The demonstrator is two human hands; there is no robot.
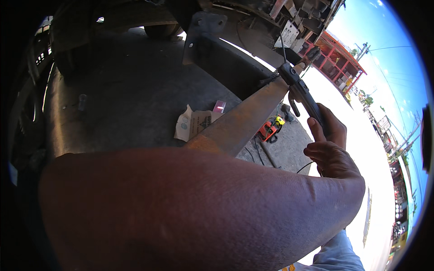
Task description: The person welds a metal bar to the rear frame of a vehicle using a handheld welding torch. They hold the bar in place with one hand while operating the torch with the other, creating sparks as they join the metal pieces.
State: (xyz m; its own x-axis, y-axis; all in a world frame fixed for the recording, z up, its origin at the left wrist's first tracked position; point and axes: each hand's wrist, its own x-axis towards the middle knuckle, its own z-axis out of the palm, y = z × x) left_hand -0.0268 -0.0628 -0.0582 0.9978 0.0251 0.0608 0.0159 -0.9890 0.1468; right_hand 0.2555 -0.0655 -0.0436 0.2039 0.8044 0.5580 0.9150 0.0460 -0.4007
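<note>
A dark welding electrode holder (305,95) lies across the far end of a rusty steel beam (248,119), a thin rod (283,47) rising from its jaws. Around its handle my right hand (333,124) is closed. My left forearm crosses the view from the lower left and hides much of the lower scene. Just below the right hand, my left hand (337,160) is bent back with its fingers curled; what they press on is hidden. A dark steel piece with a holed end plate (205,27) meets the rusty beam.
On the floor beyond my arm lie a torn cardboard piece (192,122), a small pink box (219,106) and a red-and-yellow tool (271,128). Dark cables (257,151) run beside it. Vehicle parts (289,31) hang overhead; a sunlit street is at the right.
</note>
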